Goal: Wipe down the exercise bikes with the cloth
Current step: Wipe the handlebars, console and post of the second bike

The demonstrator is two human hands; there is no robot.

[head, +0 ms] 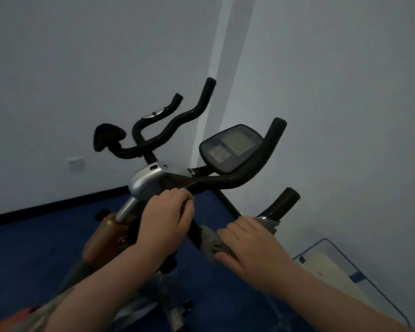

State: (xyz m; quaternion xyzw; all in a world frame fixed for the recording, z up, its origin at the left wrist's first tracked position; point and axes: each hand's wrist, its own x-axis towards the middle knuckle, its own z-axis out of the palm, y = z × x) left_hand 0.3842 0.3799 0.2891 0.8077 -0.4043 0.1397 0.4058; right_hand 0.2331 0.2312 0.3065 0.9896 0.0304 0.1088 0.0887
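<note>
Right hand [246, 240] gripping cloth [211, 244], handlebar [228, 180]

Bare forearms, no sleeves — left hand [165, 221], right hand [247, 245].

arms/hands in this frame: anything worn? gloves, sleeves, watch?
Left hand and right hand are both bare: no gloves, rings or watch visible. Both forearms are uncovered up to the frame edge, so no sleeves show. A blurred orange and grey patch sits at the lower left corner beside the left forearm, possibly clothing; cannot tell.
</note>
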